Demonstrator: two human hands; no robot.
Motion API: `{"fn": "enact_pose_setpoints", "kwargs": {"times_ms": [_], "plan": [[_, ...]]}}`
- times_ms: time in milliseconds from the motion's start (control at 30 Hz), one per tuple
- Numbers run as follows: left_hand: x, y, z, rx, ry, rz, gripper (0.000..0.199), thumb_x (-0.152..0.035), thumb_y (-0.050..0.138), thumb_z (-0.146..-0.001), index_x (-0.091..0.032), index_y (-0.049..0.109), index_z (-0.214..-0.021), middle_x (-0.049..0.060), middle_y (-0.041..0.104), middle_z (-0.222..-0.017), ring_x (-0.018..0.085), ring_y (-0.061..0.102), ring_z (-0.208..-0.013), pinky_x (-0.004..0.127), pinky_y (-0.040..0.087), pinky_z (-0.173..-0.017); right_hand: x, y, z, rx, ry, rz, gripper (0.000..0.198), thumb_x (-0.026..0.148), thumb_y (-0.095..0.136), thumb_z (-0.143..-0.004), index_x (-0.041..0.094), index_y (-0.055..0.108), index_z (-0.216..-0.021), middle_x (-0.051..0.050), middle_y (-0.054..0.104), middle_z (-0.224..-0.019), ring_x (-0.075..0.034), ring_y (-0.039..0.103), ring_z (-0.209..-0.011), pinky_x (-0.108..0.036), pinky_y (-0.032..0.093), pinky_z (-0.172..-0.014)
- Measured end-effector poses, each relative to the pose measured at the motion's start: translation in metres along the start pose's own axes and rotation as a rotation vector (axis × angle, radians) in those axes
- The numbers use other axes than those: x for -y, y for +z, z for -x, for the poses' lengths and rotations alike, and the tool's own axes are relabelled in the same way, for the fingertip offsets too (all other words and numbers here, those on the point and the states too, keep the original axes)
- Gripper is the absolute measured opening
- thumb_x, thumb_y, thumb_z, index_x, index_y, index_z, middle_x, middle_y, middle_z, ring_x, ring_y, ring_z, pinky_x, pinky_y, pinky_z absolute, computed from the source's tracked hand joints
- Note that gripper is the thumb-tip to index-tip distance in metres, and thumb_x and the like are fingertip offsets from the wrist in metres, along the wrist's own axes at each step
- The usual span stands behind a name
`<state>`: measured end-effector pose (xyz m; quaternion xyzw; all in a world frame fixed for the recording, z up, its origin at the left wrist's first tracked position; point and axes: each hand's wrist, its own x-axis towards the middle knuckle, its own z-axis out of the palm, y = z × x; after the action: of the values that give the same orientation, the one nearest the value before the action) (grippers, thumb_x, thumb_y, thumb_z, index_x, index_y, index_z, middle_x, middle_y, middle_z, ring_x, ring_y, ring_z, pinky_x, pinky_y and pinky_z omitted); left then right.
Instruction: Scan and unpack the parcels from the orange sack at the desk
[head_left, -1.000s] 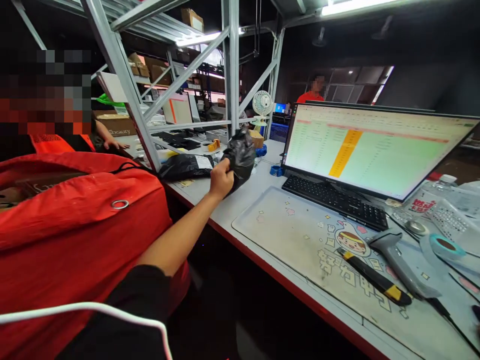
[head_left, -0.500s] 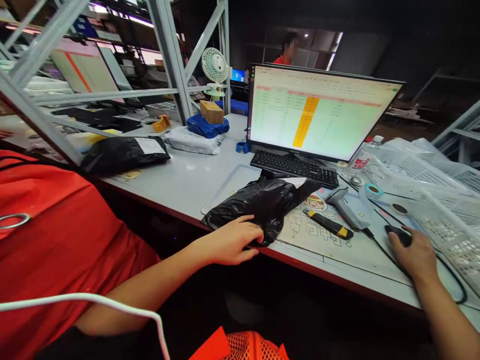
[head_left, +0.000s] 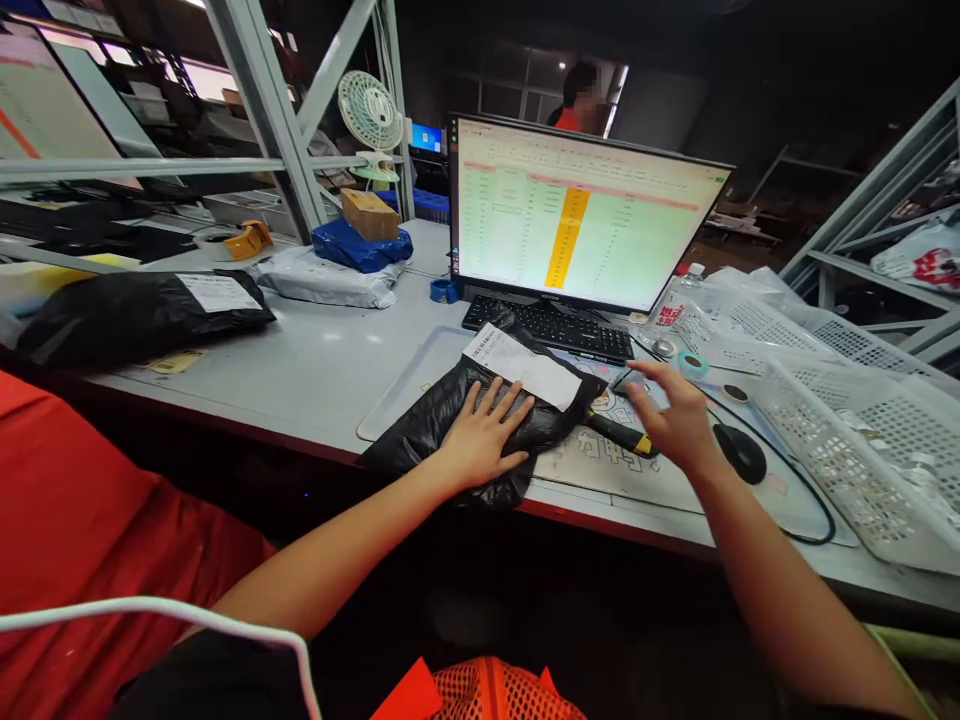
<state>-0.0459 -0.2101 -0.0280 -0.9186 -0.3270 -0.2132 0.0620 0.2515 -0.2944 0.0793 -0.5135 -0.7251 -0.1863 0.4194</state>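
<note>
**Black parcel [head_left: 420, 420] lies beneath the spread left hand [head_left: 484, 440] at the near edge of the table [head_left: 315, 385]**

The table spans the scene, with a lit monitor [head_left: 585, 210] at its far side showing a spreadsheet. At right stands a white perforated plastic basket [head_left: 840, 485]; some whitish items sit inside, too indistinct to name.

At far left lies a second, bulky black plastic mailer [head_left: 127, 315] bearing a white label, its contents hidden. Right of it, a cardboard box [head_left: 371, 215] rests on a blue plastic package [head_left: 360, 245], which sits on a pale mailer [head_left: 330, 280].

The black parcel lies tilted across the printed desk mat [head_left: 570, 465], its far corner against the keyboard [head_left: 525, 315]. Its near side overhangs the table edge, so a drag toward the body could tip it off. What it holds cannot be seen.

Of the hands, the left lies flat on the plastic, fingers fanned just below the shipping label [head_left: 525, 368]. The right hand [head_left: 671, 410] is raised, thumb and forefinger curved toward a small greyish object; whether they pinch it cannot be told.

Right of that hand is a black mouse [head_left: 740, 453]. The utility knife [head_left: 619, 432] reaches under the parcel's right end. If its blade is out, which is hidden, sliding the parcel could slit the plastic.
</note>
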Motion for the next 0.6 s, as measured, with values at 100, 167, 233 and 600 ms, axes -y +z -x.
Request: {"fn": "enact_pose_setpoints", "kwargs": {"times_ms": [100, 167, 233, 600], "plan": [[0.001, -0.001, 0.018, -0.002, 0.035, 0.006, 0.081, -0.064, 0.058, -0.097, -0.031, 0.034, -0.168, 0.009, 0.012, -0.178, 0.040, 0.004, -0.165, 0.066, 0.003, -0.132, 0.021, 0.029, -0.010, 0.112, -0.044, -0.152, 0.028, 0.034, 0.054, -0.103, 0.022, 0.072, -0.120, -0.010, 0.076, -0.120, -0.027, 0.071, -0.114, -0.046, 0.057, -0.103], [0.002, -0.004, 0.024, 0.010, 0.061, -0.004, 0.077, -0.063, 0.057, -0.099, -0.031, 0.037, -0.166, 0.009, 0.013, -0.177, 0.040, 0.004, -0.165, 0.066, 0.003, -0.133, 0.031, 0.047, -0.016, 0.153, -0.058, -0.211, 0.029, 0.032, 0.051, -0.104, 0.022, 0.073, -0.120, -0.010, 0.076, -0.122, -0.026, 0.071, -0.117, -0.046, 0.056, -0.106], [0.001, -0.005, 0.026, 0.015, 0.078, -0.015, 0.074, -0.061, 0.056, -0.100, -0.032, 0.039, -0.166, 0.008, 0.014, -0.177, 0.039, 0.006, -0.165, 0.065, 0.004, -0.133, 0.041, 0.065, -0.023, 0.189, -0.077, -0.233, 0.032, 0.032, 0.049, -0.105, 0.022, 0.073, -0.124, -0.011, 0.074, -0.127, -0.026, 0.069, -0.121, -0.046, 0.055, -0.110], [-0.003, -0.002, 0.029, 0.000, 0.044, 0.004, 0.075, -0.069, 0.052, -0.099, -0.038, 0.036, -0.166, 0.002, 0.017, -0.177, 0.040, 0.006, -0.165, 0.070, 0.004, -0.131, 0.035, 0.172, -0.068, 0.735, -0.026, -0.026, 0.066, 0.047, 0.040, -0.109, 0.029, 0.023, -0.171, -0.002, 0.011, -0.178, -0.035, 0.007, -0.165, -0.071, 0.014, -0.127]]}}
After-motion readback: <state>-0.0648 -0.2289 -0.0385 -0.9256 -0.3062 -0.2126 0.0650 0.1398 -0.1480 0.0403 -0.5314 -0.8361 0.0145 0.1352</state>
